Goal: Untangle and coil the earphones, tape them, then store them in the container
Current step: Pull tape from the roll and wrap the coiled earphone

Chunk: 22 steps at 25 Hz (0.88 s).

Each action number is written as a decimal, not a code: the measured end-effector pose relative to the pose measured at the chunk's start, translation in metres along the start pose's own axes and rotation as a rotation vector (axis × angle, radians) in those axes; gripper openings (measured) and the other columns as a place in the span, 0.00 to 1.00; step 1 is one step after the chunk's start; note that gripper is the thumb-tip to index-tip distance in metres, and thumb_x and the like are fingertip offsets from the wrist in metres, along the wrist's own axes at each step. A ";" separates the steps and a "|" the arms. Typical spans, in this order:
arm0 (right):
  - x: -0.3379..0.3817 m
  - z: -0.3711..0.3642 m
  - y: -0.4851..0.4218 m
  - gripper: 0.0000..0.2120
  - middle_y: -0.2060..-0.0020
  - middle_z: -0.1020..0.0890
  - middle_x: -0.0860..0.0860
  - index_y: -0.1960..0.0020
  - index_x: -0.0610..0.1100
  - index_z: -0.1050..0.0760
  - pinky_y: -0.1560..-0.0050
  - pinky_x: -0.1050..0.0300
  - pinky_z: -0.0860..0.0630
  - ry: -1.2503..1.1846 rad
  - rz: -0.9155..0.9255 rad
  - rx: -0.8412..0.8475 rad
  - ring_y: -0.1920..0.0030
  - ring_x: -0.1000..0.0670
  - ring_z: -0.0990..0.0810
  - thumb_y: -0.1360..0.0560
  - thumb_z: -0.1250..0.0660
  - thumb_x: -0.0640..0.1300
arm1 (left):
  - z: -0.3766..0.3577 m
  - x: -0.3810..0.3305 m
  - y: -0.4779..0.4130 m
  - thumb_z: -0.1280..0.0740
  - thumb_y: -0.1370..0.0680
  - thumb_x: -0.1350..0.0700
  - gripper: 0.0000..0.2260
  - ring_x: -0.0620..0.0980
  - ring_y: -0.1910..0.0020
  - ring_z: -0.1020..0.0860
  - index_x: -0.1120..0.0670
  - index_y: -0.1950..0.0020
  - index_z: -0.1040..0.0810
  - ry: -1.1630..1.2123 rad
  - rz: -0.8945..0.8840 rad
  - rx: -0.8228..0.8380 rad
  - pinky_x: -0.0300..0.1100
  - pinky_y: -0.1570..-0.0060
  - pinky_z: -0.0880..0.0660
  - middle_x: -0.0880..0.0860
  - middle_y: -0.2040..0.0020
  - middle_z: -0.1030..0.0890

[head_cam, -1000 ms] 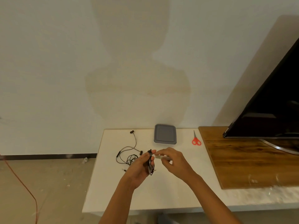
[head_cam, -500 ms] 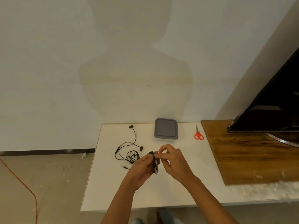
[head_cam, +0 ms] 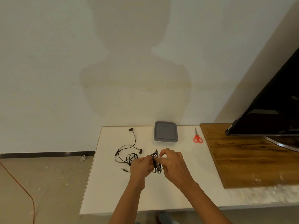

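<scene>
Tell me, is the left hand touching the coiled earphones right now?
Touching. The head view shows the left hand gripping the coiled earphones, fingers curled round the bundle; the right hand pinches a pale tape strip against it.

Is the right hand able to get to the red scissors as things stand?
Probably yes: nothing lies on the table between the right hand and the scissors. It must first release the coiled earphones, also held by the left hand.

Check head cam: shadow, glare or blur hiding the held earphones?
Head view: the person's shadow lies on the wall, not the table; faint reflection on the dark screen; lens bends the edges; the coiled earphones between left hand and right hand look small and soft, fine detail unclear.
</scene>
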State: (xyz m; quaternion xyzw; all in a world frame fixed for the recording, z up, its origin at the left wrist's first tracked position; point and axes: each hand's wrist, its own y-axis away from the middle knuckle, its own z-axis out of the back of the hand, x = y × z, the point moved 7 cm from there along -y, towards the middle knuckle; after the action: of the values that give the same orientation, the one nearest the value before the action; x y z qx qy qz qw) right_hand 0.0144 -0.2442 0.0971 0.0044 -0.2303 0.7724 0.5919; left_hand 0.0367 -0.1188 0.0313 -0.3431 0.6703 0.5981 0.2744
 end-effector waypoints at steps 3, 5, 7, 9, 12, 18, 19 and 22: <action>0.002 -0.004 0.003 0.19 0.55 0.18 0.51 0.54 0.52 0.18 0.64 0.57 0.21 0.014 0.010 0.034 0.60 0.48 0.21 0.40 0.20 0.37 | 0.000 0.006 0.000 0.28 0.27 0.59 0.08 0.52 0.60 0.17 0.65 0.57 0.18 0.055 0.059 0.023 0.37 0.60 0.20 0.60 0.59 0.16; -0.001 -0.009 0.008 0.17 0.54 0.19 0.51 0.55 0.51 0.19 0.63 0.58 0.22 -0.020 0.002 0.055 0.58 0.46 0.22 0.38 0.21 0.36 | -0.001 0.014 0.001 0.30 0.26 0.64 0.05 0.52 0.59 0.16 0.65 0.52 0.18 0.158 0.154 0.055 0.35 0.66 0.21 0.60 0.57 0.15; -0.009 -0.015 0.011 0.18 0.54 0.19 0.51 0.51 0.51 0.19 0.59 0.60 0.25 -0.094 -0.013 0.053 0.56 0.48 0.22 0.35 0.26 0.33 | -0.005 0.022 -0.001 0.32 0.24 0.66 0.06 0.52 0.60 0.17 0.66 0.48 0.19 0.246 0.228 0.092 0.37 0.65 0.20 0.59 0.57 0.16; -0.015 -0.019 0.012 0.19 0.54 0.20 0.53 0.49 0.52 0.20 0.54 0.58 0.26 -0.156 -0.022 0.040 0.54 0.53 0.22 0.33 0.28 0.32 | -0.007 0.028 -0.004 0.34 0.23 0.67 0.07 0.52 0.61 0.18 0.67 0.48 0.20 0.264 0.238 0.112 0.39 0.62 0.20 0.59 0.60 0.16; -0.024 -0.023 0.015 0.14 0.54 0.18 0.54 0.49 0.50 0.22 0.52 0.58 0.25 -0.236 -0.130 -0.012 0.53 0.55 0.22 0.30 0.29 0.35 | -0.005 0.029 -0.011 0.33 0.23 0.65 0.07 0.52 0.62 0.19 0.66 0.48 0.20 0.161 0.161 0.068 0.38 0.60 0.21 0.59 0.61 0.17; -0.041 -0.029 0.025 0.11 0.58 0.16 0.53 0.52 0.48 0.21 0.59 0.59 0.21 -0.175 -0.282 -0.079 0.62 0.48 0.18 0.33 0.23 0.41 | -0.002 0.015 -0.019 0.32 0.25 0.55 0.05 0.46 0.64 0.18 0.56 0.56 0.18 -0.249 -0.147 -0.095 0.36 0.58 0.24 0.52 0.65 0.15; -0.041 -0.029 0.025 0.13 0.59 0.16 0.53 0.53 0.48 0.20 0.60 0.61 0.21 -0.153 -0.269 -0.100 0.62 0.48 0.17 0.35 0.21 0.41 | -0.003 0.014 -0.018 0.32 0.25 0.55 0.05 0.45 0.67 0.19 0.55 0.57 0.19 -0.298 -0.178 -0.110 0.34 0.62 0.25 0.52 0.66 0.16; -0.040 -0.032 0.027 0.15 0.62 0.15 0.51 0.57 0.45 0.17 0.63 0.59 0.18 -0.052 -0.243 -0.146 0.64 0.50 0.16 0.42 0.18 0.39 | -0.009 0.011 -0.022 0.33 0.24 0.54 0.07 0.44 0.68 0.21 0.55 0.60 0.21 -0.501 -0.277 -0.205 0.36 0.66 0.27 0.51 0.67 0.17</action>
State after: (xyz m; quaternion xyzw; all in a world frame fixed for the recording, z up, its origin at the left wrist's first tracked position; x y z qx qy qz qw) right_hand 0.0101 -0.2746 0.0479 0.0089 -0.2990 0.6757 0.6738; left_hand 0.0478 -0.1297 0.0106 -0.2989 0.4647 0.6855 0.4742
